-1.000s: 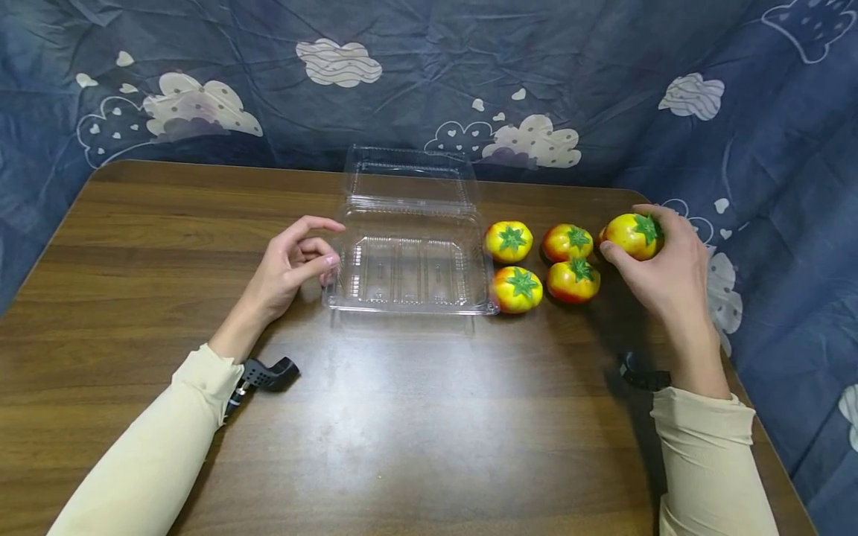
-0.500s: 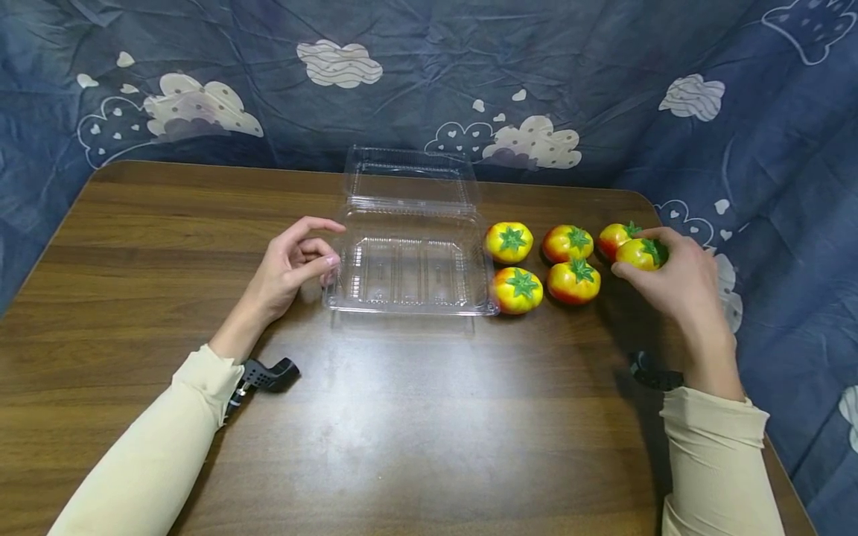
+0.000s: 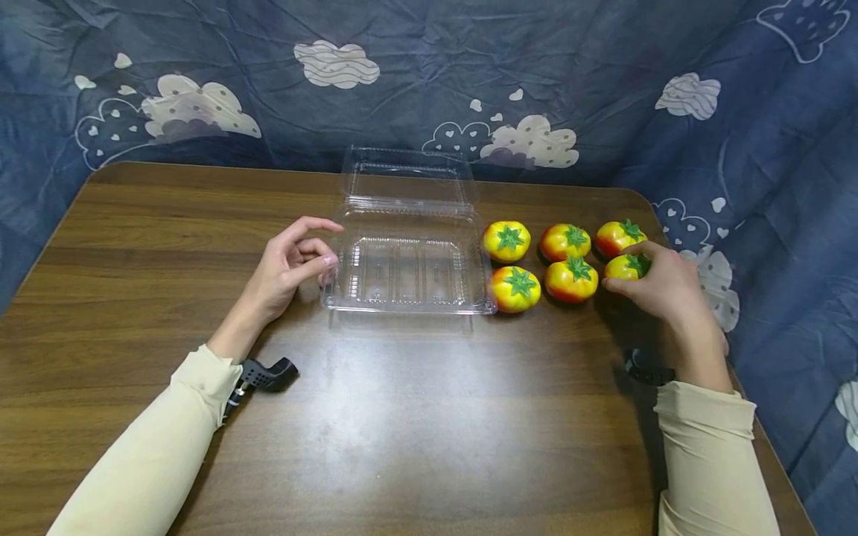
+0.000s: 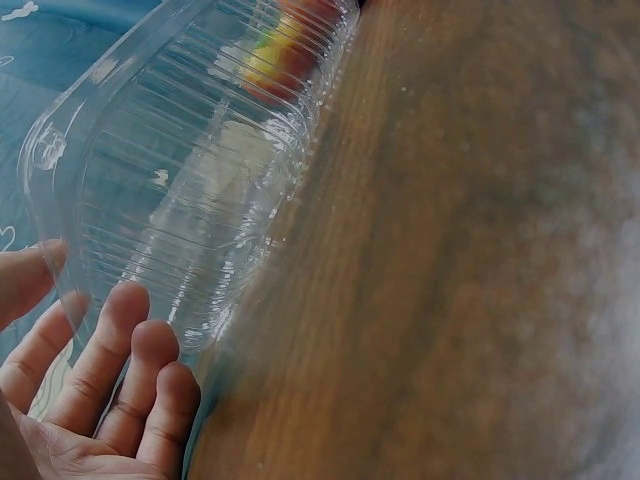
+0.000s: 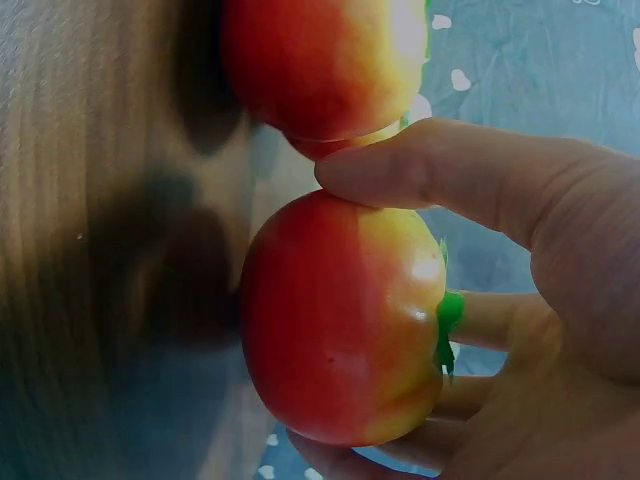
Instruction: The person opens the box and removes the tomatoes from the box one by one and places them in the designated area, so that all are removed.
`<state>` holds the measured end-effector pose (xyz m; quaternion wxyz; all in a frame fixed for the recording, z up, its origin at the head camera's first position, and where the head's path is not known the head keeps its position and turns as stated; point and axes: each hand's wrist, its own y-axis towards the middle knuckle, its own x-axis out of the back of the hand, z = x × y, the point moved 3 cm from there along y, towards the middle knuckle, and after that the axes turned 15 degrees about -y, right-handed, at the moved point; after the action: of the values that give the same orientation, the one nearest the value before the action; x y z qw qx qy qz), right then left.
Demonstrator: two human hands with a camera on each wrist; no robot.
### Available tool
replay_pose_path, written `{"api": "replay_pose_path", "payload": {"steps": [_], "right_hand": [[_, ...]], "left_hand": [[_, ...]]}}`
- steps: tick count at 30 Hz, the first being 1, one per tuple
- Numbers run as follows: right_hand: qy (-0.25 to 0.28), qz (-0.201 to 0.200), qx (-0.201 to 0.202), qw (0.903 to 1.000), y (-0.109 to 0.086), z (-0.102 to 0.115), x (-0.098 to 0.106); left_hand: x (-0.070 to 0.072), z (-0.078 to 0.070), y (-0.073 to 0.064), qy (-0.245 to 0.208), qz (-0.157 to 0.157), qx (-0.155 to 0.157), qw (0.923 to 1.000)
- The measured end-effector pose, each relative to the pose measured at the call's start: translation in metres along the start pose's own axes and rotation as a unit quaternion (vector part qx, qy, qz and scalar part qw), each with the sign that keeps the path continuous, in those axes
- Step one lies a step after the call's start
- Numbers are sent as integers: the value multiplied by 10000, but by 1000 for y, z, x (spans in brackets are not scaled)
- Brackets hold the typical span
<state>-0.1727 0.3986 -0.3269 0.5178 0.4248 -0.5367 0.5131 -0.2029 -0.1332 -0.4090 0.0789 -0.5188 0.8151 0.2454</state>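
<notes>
My right hand (image 3: 670, 286) grips a red-and-yellow tomato (image 5: 340, 320) with a green star-shaped top, thumb on one side and fingers on the other. In the right wrist view it sits at or just above the tabletop. In the head view this tomato is just in front of another tomato (image 3: 618, 238). My left hand (image 3: 288, 264) is at the left side of a clear plastic clamshell box (image 3: 409, 307), fingers loosely bent and fingertips at its rim. The box's lid (image 3: 410, 175) stands open at the back, and nothing lies inside.
Between the box and my right hand several more tomatoes form two rows, including one back tomato (image 3: 506, 242) and one front tomato (image 3: 515, 289) close to the box's right edge. Behind the wooden table (image 3: 402, 447) hangs a blue cloud-patterned cloth (image 3: 402, 104).
My right hand has brought its tomato forward and down, from the back right to in front of the rear one, which has come into view. The left hand and box have stayed put.
</notes>
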Motion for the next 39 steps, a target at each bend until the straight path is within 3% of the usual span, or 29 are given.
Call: {"api": "replay_pose_path", "payload": {"steps": [11,22,39], "right_hand": [[-113,268,186,9994,3,-2,-7],[62,274,30,9996,0,0,-1],[683,-767,-258,9944,-10,21,13]], "left_hand": [[0,0,0,-20,-21,14,10000],[0,0,-1,1,-54,33,10000],[-1,0,-1,25,-58,35,10000]]}}
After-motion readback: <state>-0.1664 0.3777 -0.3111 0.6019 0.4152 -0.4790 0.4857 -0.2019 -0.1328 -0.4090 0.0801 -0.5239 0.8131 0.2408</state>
